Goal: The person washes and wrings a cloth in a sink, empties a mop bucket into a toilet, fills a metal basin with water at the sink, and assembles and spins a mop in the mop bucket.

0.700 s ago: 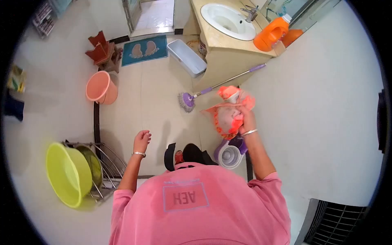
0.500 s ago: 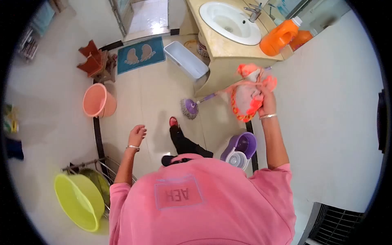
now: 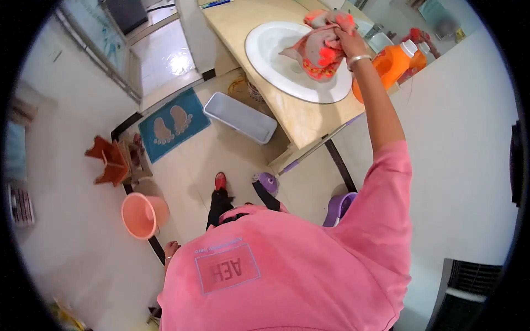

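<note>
My right hand (image 3: 348,42) is closed around a bunched pink and white cloth (image 3: 320,54) with bright orange-red trim. The cloth hangs over the white oval washbasin (image 3: 264,74), and part of the basin is hidden behind it. Beside my right wrist stands an orange jug (image 3: 386,69) with a white cap. My left hand (image 3: 171,248) hangs low at my side with loosely bent fingers and nothing visible in it. The peach bucket (image 3: 144,216) is the nearest thing to it.
A spin mop (image 3: 268,182) leans against the counter (image 3: 326,124), its head on the floor. Near my right side is a purple mop bucket (image 3: 335,209). A grey-white tub (image 3: 243,122), a teal foot mat (image 3: 174,124) and a red-brown stool (image 3: 113,161) stand around the floor.
I have moved forward to the counter. My right hand has carried the cloth from beside the counter to above the basin. My left hand has dropped back toward my body.
</note>
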